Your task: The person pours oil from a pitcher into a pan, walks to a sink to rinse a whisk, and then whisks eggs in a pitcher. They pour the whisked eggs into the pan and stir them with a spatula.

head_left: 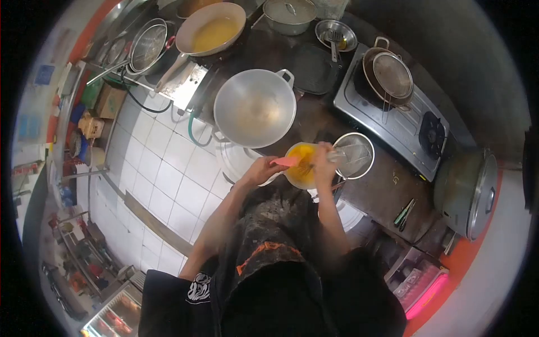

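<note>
A small bowl of yellow liquid (300, 158) sits at the counter's near edge, right in front of me. My left hand (264, 169) grips the bowl's pink handle (285, 162) from the left. My right hand (323, 164) is closed on a whisk (306, 167) whose wires dip into the yellow liquid; the hand looks blurred. A round metal bowl (355, 155) stands just right of my right hand.
A large steel wok (255, 108) sits behind the bowl. A pan of yellow liquid (214, 31) is on the far burner. A gas stove (393, 121) with a pot and strainer (388, 76) stands right, a lidded pot (469, 194) farther right. White tiled floor lies to the left.
</note>
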Available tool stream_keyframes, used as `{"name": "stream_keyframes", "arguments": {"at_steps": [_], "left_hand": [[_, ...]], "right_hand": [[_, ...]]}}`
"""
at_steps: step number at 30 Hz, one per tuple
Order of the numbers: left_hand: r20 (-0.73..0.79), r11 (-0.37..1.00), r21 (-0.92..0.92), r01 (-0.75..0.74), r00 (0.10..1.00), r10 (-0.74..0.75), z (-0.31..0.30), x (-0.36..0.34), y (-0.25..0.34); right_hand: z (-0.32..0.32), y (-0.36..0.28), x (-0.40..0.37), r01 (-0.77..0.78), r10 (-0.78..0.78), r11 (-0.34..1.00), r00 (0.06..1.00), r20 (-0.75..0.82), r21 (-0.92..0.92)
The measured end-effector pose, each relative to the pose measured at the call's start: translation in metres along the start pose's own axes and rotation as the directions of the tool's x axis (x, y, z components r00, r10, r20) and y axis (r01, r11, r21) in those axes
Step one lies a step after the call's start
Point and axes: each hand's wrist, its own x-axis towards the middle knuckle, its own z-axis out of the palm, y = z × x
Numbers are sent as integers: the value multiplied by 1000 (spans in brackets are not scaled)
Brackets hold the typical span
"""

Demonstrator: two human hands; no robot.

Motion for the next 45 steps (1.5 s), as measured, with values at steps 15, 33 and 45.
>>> {"name": "stream_keyframes", "arguments": {"at_steps": [15,33,45], "left_hand": [[-45,900,415,-133,985,167,-7,-16,-20],[-268,968,-240,-68,963,1,-283,-293,-52],[-668,849,-442,-289,738,-97,-461,-308,-1]], "right_hand": [[-2,-95,-56,-57,133,907,979,-155,417],[308,-151,-257,-189,108,925,963,247,330],[489,-219,-227,-42,-162,943,810,563,331]]}}
